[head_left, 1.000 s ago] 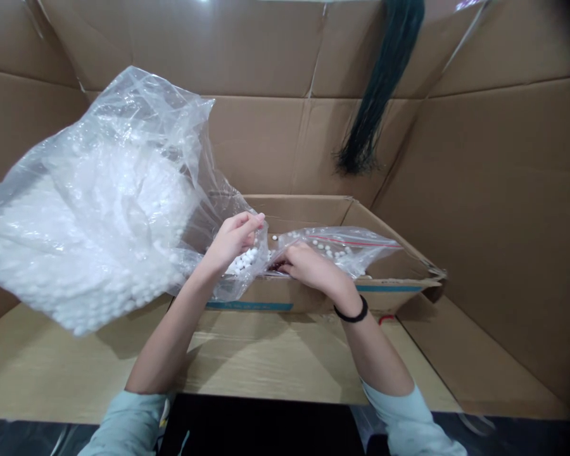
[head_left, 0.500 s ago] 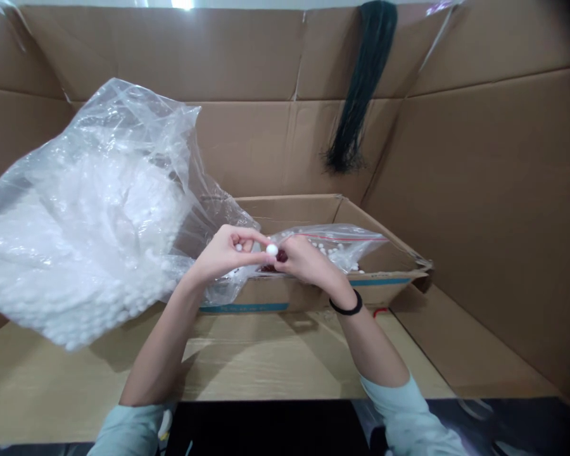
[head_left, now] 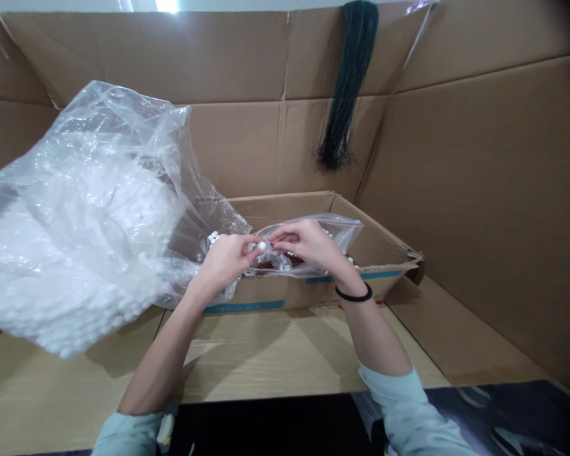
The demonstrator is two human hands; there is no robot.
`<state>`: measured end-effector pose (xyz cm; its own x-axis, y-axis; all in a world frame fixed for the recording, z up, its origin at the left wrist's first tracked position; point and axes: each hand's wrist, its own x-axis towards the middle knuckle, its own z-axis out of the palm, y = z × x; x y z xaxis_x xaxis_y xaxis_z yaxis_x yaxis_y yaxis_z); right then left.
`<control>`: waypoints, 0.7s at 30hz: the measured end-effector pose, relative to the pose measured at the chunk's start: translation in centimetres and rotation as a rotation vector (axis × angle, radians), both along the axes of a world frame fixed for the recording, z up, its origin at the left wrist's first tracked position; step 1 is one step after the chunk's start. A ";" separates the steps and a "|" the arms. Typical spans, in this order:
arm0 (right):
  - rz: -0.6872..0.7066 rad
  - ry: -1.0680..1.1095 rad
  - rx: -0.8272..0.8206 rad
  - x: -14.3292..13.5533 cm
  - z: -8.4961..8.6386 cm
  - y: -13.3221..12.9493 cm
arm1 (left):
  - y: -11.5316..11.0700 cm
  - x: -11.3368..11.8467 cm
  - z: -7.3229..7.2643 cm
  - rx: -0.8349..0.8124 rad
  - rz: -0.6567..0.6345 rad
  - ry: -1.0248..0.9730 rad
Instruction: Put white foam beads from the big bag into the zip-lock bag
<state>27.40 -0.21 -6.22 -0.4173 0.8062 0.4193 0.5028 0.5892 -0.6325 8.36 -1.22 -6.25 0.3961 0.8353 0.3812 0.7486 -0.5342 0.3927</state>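
Observation:
My left hand pinches a small white ball between thumb and fingertips, above a shallow cardboard box. Close to its right, my right hand has thumb and fingers pressed together near the ball; whatever they hold is too small to make out. Under my hands, a clear zip bag with a red seal line lies in the box, with dark red bits visible in it. A big clear bag full of white balls lies left of my left hand.
Tall cardboard walls surround the pale wooden table. A bundle of dark green strands hangs over the back wall. More white balls show by the left hand.
My right hand has risen out of the zip bag and moved beside the ball, uncovering dark red bits. My left hand still pinches the white ball. The view has shifted slightly.

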 end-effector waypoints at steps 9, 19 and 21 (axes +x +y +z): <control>0.117 0.243 -0.160 0.0 0.3 -0.2 | 0.4 -0.2 -0.4 0.142 -0.113 0.082; 0.099 0.355 -0.219 -0.4 0.4 -0.5 | 0.5 -0.2 -0.6 0.227 -0.057 0.174; 0.116 0.387 -0.239 -0.5 0.4 -0.4 | 0.5 -0.1 -0.7 0.240 -0.056 0.189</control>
<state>26.95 -0.63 -5.80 -0.3599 0.8566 0.3697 0.1427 0.4421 -0.8855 8.24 -0.69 -6.91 0.5214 0.7055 0.4801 0.7635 -0.6370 0.1068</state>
